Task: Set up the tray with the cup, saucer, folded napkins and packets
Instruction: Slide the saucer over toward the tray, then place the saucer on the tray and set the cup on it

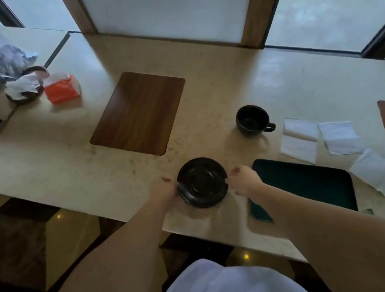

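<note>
Both hands on the black saucer (201,181) at the table's near edge, left hand (164,191) gripping its rim, right hand (243,179) pinching the other side, fingertips blurred, tray (315,183) just beside, partly hidden by the forearm.

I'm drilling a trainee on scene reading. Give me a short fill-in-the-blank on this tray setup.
1. Both hands, left hand and right hand, hold the black ____.
2. The cup stands on the ____, not on the tray.
3. The white napkins lie to the ____ of the cup.

Missing words: saucer; table; right
</note>
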